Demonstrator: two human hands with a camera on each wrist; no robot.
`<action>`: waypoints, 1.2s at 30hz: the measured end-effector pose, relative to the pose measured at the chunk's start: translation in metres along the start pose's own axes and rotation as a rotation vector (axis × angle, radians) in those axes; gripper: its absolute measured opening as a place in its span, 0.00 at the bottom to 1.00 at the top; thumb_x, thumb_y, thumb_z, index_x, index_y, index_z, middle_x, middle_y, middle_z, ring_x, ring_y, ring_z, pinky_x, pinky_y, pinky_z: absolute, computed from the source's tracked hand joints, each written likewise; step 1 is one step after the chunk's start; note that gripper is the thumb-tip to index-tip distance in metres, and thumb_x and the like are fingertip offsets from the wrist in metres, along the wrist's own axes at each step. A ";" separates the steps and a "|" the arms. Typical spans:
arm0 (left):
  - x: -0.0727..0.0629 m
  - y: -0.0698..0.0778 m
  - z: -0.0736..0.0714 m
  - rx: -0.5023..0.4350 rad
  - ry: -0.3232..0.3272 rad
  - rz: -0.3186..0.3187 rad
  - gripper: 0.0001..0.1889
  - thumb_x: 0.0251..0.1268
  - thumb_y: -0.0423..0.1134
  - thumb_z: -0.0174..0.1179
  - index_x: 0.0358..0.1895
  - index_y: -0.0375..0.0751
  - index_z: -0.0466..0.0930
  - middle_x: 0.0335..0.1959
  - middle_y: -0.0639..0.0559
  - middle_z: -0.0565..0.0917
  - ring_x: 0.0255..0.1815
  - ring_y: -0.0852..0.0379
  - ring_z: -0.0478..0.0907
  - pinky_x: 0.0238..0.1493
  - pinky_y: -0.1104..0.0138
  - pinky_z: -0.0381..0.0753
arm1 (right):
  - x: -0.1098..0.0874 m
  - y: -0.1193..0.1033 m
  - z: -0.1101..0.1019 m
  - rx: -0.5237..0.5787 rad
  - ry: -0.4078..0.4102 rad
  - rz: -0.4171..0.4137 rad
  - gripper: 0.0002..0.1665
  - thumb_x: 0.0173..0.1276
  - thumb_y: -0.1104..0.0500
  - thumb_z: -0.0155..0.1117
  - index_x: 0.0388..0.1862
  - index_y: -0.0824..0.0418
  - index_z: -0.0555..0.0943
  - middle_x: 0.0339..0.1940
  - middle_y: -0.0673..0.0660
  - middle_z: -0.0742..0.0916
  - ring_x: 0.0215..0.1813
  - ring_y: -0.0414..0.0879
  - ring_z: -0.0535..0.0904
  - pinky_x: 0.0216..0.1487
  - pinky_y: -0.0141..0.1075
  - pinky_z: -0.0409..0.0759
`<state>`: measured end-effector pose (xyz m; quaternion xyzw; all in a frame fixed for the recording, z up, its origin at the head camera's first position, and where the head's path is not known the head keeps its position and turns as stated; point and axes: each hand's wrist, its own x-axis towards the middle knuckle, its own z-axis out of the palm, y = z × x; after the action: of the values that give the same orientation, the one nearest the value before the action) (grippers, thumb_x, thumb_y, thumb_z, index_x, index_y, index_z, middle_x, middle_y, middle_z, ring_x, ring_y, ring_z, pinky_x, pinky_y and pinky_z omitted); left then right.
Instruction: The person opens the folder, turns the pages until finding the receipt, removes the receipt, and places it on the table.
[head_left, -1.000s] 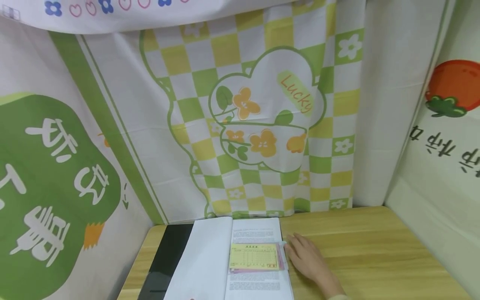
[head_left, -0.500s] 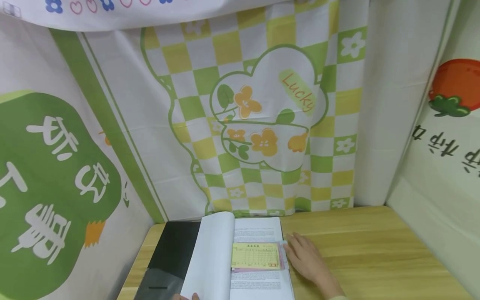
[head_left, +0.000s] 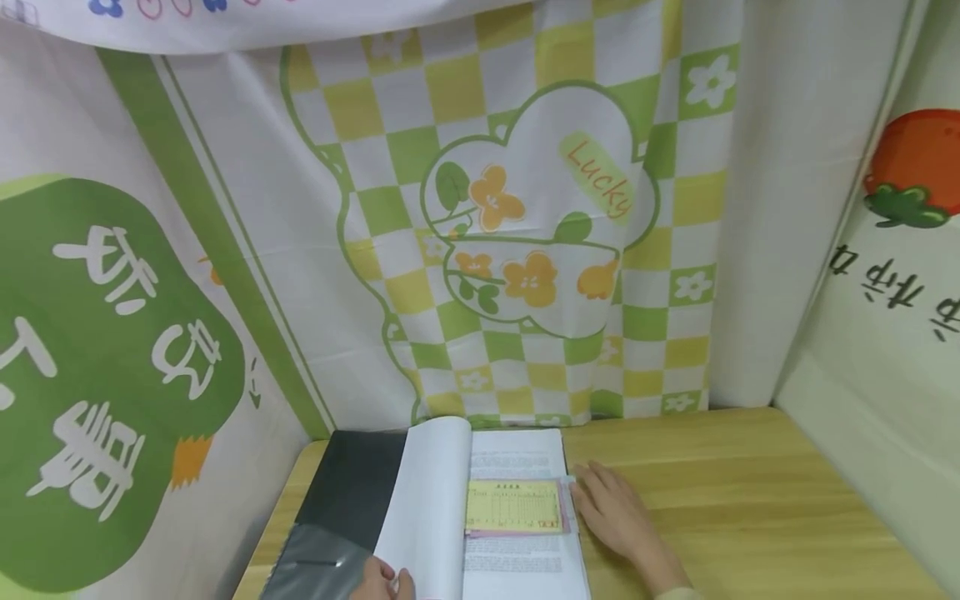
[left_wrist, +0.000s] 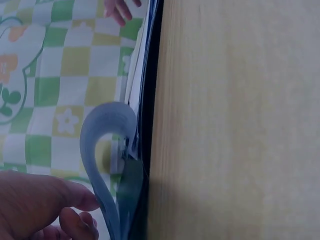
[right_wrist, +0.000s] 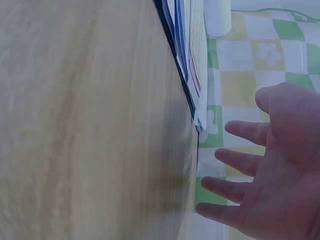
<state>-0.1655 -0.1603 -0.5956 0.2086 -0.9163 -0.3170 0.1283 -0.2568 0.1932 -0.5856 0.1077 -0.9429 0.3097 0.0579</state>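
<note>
Here's the left hand (head_left: 384,579), thumb and fingers curled in, holding the white pages (head_left: 426,508) in a loop over the black folder (head_left: 356,475), which lies open on the wooden surface (head_left: 735,500). Over at the folder's right edge, the right hand (head_left: 611,512) has its fingers spread, holding nothing, just beside the yellow slip (head_left: 513,506) on the printed page (head_left: 513,557).

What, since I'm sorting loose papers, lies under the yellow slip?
Pink paper shows past the right and lower edges of the yellow slip, with a printed page beneath both. Any print or further sheets the slip itself covers cannot be seen.
</note>
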 end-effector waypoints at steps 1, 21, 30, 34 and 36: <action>0.002 0.004 -0.001 0.029 -0.005 0.034 0.13 0.64 0.39 0.65 0.32 0.43 0.67 0.15 0.52 0.69 0.15 0.54 0.69 0.17 0.62 0.68 | 0.000 0.000 -0.001 0.000 0.003 -0.001 0.30 0.88 0.45 0.49 0.76 0.63 0.74 0.78 0.73 0.71 0.79 0.74 0.64 0.78 0.70 0.56; 0.005 0.074 0.026 0.172 -0.016 0.486 0.24 0.58 0.46 0.77 0.52 0.38 0.83 0.46 0.44 0.76 0.45 0.49 0.73 0.37 0.56 0.80 | -0.004 0.004 -0.002 0.046 0.004 0.017 0.29 0.88 0.46 0.50 0.75 0.63 0.74 0.77 0.72 0.72 0.79 0.72 0.65 0.78 0.70 0.57; 0.009 0.068 0.037 0.214 -0.116 0.589 0.35 0.57 0.50 0.77 0.65 0.35 0.80 0.69 0.35 0.73 0.69 0.34 0.70 0.64 0.35 0.75 | -0.003 0.006 -0.005 0.049 0.013 0.002 0.28 0.87 0.48 0.52 0.75 0.63 0.75 0.76 0.72 0.74 0.78 0.71 0.66 0.78 0.69 0.58; 0.007 0.062 0.038 0.209 -0.184 0.503 0.36 0.59 0.48 0.75 0.67 0.33 0.77 0.70 0.33 0.70 0.72 0.32 0.68 0.67 0.33 0.72 | -0.004 0.005 -0.005 0.044 0.013 -0.001 0.27 0.87 0.48 0.52 0.74 0.63 0.76 0.75 0.71 0.75 0.77 0.71 0.67 0.78 0.68 0.60; 0.008 0.058 0.038 0.202 -0.199 0.472 0.36 0.59 0.48 0.75 0.67 0.33 0.76 0.71 0.32 0.69 0.72 0.32 0.67 0.67 0.32 0.71 | -0.004 0.005 -0.004 0.044 0.015 -0.002 0.27 0.87 0.47 0.52 0.73 0.62 0.77 0.75 0.71 0.75 0.77 0.71 0.68 0.77 0.68 0.61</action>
<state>-0.2035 -0.1029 -0.5872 -0.0313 -0.9746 -0.2043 0.0866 -0.2539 0.2005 -0.5860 0.1076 -0.9353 0.3311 0.0627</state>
